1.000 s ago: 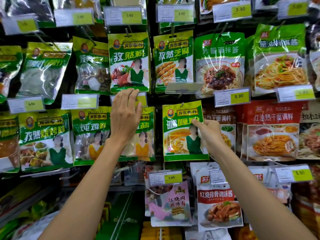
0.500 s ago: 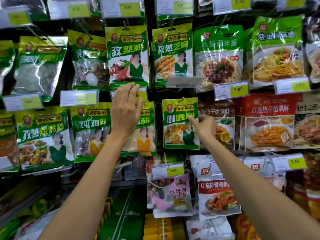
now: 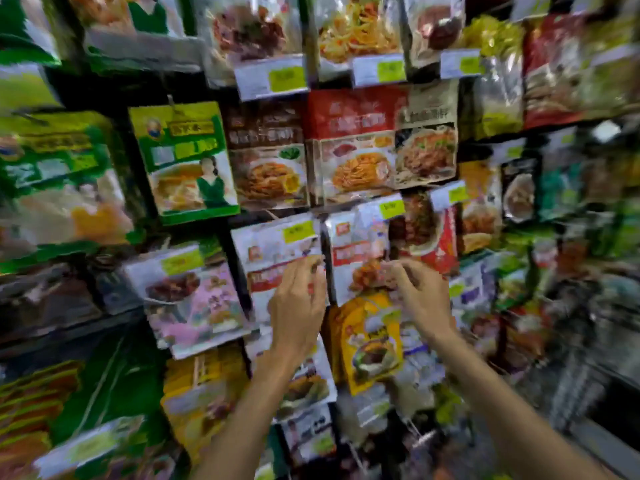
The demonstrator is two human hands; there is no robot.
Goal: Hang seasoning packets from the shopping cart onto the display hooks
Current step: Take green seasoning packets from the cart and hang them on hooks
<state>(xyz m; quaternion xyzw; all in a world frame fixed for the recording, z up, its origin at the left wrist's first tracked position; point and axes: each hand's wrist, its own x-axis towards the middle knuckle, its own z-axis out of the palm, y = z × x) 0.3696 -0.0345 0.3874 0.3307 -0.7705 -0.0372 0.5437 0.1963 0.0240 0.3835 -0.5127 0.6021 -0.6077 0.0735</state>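
Head view, motion-blurred. My left hand [image 3: 298, 306] is raised, fingers loosely curled, in front of a white-and-red plastic sauce packet [image 3: 277, 258]. My right hand [image 3: 420, 296] curls before the neighbouring white-and-red pouch [image 3: 356, 251]. I cannot tell whether either hand holds anything. The green-and-yellow plastic seasoning packet [image 3: 187, 161] hangs up and to the left, apart from both hands.

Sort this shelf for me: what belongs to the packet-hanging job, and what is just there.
Job: left hand and right hand, both low by the white packets; green seasoning packet, hanging on its hook.

Just there: red noodle packets; yellow packet; pink packet; price tags.
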